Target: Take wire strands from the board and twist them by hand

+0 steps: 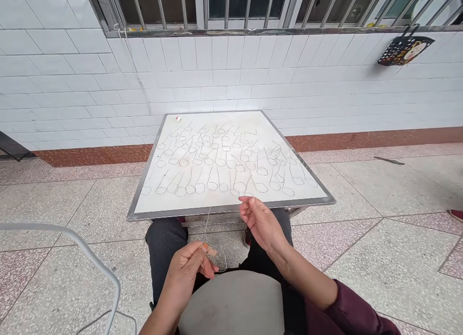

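My left hand (188,265), low over my lap, is closed in a pinch on a thin pale thread (206,225). The thread runs up from the fingers to the table's near edge, and a loose bend of it hangs beside the hand. A small flat tan piece (212,252) sticks out at the fingertips, with a spot of orange by the thumb. My right hand (261,221) is at the table's front edge, thumb and forefinger pressed together; anything between them is too small to make out. Thin dark loops with straight tails (212,185) cover much of the white tabletop (144,205).
The table has a grey metal rim (173,213) and stands by a white tiled wall (224,91). A small red-and-white object (178,119) lies in its far left corner. A grey curved tube (83,246) is at my left. A patterned bag (405,50) hangs from the window bars.
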Motion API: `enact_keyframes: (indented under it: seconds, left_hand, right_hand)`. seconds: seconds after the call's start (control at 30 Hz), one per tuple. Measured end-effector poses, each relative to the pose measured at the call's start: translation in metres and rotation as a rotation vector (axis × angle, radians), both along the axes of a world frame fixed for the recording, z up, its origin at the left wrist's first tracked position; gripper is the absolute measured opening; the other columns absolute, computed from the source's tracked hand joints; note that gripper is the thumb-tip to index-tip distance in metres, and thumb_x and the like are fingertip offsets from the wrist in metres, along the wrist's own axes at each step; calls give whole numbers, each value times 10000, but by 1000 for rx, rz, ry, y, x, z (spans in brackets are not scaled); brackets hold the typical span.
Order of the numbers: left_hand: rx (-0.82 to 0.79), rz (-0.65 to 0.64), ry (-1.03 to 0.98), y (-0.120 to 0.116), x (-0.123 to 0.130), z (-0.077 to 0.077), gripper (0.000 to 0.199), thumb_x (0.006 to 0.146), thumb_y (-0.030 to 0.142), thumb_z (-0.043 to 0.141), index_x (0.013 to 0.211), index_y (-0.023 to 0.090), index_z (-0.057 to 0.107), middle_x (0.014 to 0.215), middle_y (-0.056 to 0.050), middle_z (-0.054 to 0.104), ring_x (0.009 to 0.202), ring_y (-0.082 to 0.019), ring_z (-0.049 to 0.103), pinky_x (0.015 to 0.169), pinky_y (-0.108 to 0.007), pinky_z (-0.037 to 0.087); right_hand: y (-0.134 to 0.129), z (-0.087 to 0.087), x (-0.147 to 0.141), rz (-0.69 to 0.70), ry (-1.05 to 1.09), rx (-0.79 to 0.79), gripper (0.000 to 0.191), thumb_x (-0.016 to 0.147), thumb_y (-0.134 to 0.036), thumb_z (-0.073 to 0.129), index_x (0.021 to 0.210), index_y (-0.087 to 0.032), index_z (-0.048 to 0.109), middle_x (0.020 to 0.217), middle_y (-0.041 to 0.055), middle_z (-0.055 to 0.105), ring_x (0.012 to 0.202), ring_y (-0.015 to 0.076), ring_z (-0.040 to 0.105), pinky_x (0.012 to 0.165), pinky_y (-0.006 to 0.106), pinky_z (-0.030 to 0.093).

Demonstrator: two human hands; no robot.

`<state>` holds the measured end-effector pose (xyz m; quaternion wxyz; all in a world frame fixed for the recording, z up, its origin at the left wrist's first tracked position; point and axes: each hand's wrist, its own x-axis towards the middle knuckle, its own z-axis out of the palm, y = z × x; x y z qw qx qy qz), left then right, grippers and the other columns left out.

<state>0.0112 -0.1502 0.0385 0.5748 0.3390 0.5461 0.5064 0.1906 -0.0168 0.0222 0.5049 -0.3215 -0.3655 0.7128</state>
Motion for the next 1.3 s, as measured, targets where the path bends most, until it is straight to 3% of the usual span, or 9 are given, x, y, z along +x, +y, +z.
enact_keyframes:
  seconds: [0.1, 0.17, 0.27, 0.4, 0.83, 1.07, 1.3]
  left_hand:
    - [24, 82, -1, 2, 1, 0, 355, 876, 498, 599, 803, 164, 694, 551, -12, 642, 656, -204, 659, 643, -282, 511]
    - [38, 109, 5, 3, 2, 1, 355, 870, 503, 606, 786, 170, 691, 572, -14, 645, 674, -205, 661, 627, -274, 514]
    - [37, 104, 31, 2, 2, 4, 375, 857, 530, 621, 821, 166, 706, 587, -18, 644, 700, -209, 667, 637, -277, 530]
    - [54, 67, 54, 0, 0, 4, 434, 844, 573, 624, 891, 152, 719, 609, -29, 650, 719, -222, 673, 686, -314, 554]
    - [15, 42, 100, 5, 0, 1, 359, 904, 497, 565, 860, 166, 697, 613, -21, 673, 772, -224, 698, 743, -307, 549]
    - [58, 20, 229, 6, 0, -4, 300, 956, 416, 492, 849, 198, 668, 554, 24, 648, 729, -194, 689, 827, -308, 523]
    - [63, -25, 264, 10, 4, -5, 319, 964, 400, 459, 781, 213, 641, 536, 25, 646, 728, -206, 691, 815, -314, 521]
  right_hand:
    - [-29, 3, -10, 379, -227, 244, 325, 861, -456, 670, 1123, -268, 712, 878, 22, 640, 740, 145, 552, 648, 270, 439]
    - [-43, 2, -18, 459, -316, 350, 259, 833, -379, 713, 1077, -295, 731, 817, 0, 635, 693, 140, 536, 640, 278, 424]
    - [-50, -2, -26, 370, -376, 442, 136, 858, -328, 676, 958, -298, 763, 782, 3, 646, 692, 149, 541, 642, 290, 420]
    - [-47, -4, -25, 281, -452, 539, 140, 878, -287, 649, 940, -309, 772, 779, 15, 655, 713, 162, 552, 654, 300, 415]
    - [-46, -12, -27, 255, -484, 480, 118, 904, -305, 612, 915, -267, 724, 798, 9, 646, 705, 153, 557, 635, 285, 405]
    - [-43, -13, -25, 281, -700, 715, 142, 910, -203, 568, 947, -247, 698, 758, 8, 634, 751, 164, 562, 701, 289, 438]
    - [-44, -11, -27, 214, -754, 744, 136, 924, -194, 531, 876, -227, 654, 755, 7, 611, 748, 154, 557, 680, 269, 440]
